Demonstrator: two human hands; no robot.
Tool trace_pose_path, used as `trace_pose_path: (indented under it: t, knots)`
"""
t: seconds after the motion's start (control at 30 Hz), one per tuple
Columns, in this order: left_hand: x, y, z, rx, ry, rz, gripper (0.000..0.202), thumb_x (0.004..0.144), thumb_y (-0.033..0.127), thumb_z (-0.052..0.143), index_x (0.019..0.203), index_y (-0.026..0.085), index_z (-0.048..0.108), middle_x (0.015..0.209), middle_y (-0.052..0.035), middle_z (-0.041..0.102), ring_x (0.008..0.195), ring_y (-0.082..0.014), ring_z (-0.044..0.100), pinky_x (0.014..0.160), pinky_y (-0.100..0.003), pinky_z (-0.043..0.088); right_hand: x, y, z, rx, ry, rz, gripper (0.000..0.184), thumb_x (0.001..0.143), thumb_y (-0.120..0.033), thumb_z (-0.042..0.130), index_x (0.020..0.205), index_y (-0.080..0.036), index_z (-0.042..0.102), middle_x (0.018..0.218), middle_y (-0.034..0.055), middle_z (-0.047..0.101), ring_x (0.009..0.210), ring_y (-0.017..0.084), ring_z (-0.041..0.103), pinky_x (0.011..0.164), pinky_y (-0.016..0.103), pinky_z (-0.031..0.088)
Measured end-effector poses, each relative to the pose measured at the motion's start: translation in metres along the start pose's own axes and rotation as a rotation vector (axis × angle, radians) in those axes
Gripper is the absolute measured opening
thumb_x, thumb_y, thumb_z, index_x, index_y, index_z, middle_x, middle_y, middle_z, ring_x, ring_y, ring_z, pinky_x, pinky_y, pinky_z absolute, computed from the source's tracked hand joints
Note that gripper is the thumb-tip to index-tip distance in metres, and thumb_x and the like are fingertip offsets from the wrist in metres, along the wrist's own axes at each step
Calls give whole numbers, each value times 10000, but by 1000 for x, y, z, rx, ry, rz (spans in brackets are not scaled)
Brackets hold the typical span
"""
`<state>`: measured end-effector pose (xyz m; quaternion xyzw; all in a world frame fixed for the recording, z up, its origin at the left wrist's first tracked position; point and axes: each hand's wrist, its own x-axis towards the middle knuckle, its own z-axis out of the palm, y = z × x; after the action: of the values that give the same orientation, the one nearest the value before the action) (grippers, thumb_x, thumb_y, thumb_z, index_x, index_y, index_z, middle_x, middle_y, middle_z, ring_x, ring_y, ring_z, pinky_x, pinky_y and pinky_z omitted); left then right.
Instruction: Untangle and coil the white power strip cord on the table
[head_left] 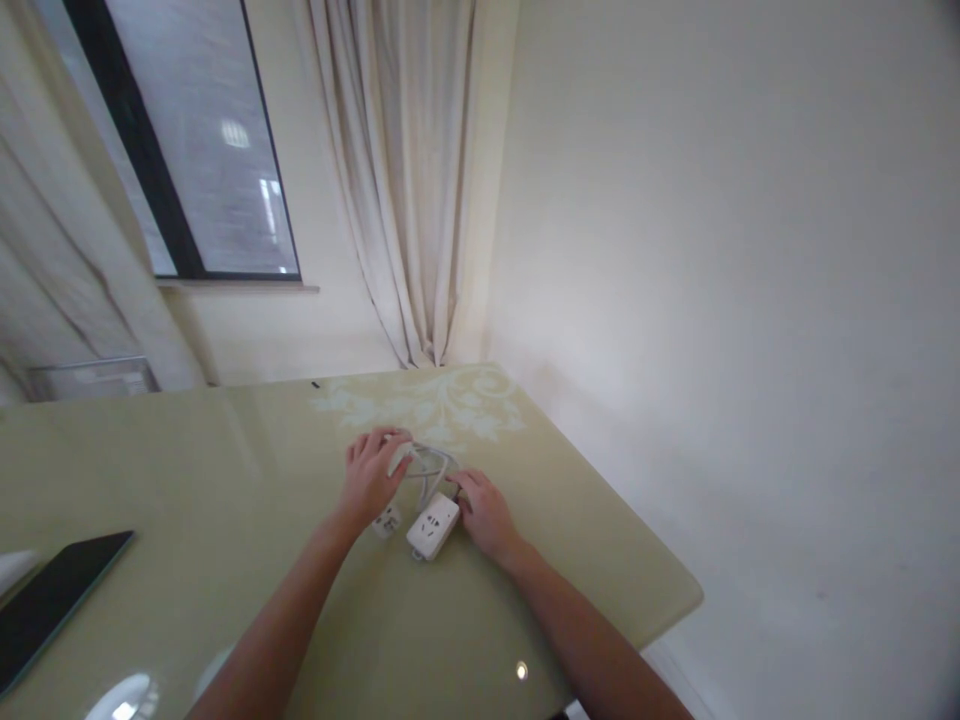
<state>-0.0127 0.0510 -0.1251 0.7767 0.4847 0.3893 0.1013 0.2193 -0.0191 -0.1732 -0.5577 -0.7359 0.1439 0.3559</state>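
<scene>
A small white power strip lies tilted on the table with its socket holes facing up. Its pale cable forms loose loops behind it. My left hand curls over the left side of these loops, thumb and fingers closed on the cable. At the strip's far right corner, my right hand has its fingers closed around the cable where it leaves the strip. Just below my left hand lies a small white piece with dark marks, perhaps a plug or adapter; its kind is unclear.
The glossy greenish table carries a pale floral pattern near its back corner. A dark flat tablet-like device lies at the left. A tiny dark object sits by the back edge. A wall runs along the right.
</scene>
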Motion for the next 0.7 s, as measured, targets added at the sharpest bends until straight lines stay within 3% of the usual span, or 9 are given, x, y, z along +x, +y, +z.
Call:
trace_pose_path:
  t: [0.07,0.1,0.17,0.27,0.37,0.57,0.7]
  knots:
    - [-4,-9,8,-128,191,-174,470,901,357,661,1338,186,655,1506,-218,542,1373,-364,519,1182,-593,344,0,2,1,45,1,8,578,817,30,534,1310,-220,705,1263,112,721,1214,252,663,1098,416,513]
    - [-6,-13,11,-229,228,-285,531,876,379,694,1360,172,624,1496,-231,548,1384,-371,522,1171,-600,376,0,3,1,80,8,5,583,817,27,531,1321,-214,698,1258,113,721,1185,249,676,1082,414,527]
    - [-9,-20,16,-432,173,-471,493,865,432,706,1267,154,637,1314,-228,673,1286,-371,625,1058,-577,513,0,5,2,153,34,-11,603,807,32,519,1335,-212,681,1260,112,712,1142,237,693,1047,404,554]
    - [-16,-28,20,-598,60,-577,342,950,499,591,1025,172,656,927,-159,767,960,-307,771,807,-467,641,0,6,5,240,81,-23,604,820,27,491,1354,-207,649,1385,135,631,1099,207,711,1008,381,583]
    - [-24,-38,16,-675,145,-675,335,1012,523,487,927,209,568,788,-106,737,859,-258,787,746,-418,657,-1,6,8,287,86,-2,583,861,-4,479,1393,-208,604,1437,149,572,990,170,731,936,352,612]
    - [-34,-78,-32,-624,457,-786,237,1050,392,331,880,247,410,728,-43,623,870,-252,756,738,-456,656,-4,4,12,207,64,47,553,898,-76,556,1436,-203,558,1349,146,634,933,175,717,946,370,590]
    - [-39,-108,-73,-367,525,-685,291,1047,429,222,940,251,427,769,-51,572,797,-245,689,690,-461,628,-3,-1,14,128,26,41,495,915,-77,556,1399,-174,587,1314,151,643,979,186,694,959,367,562]
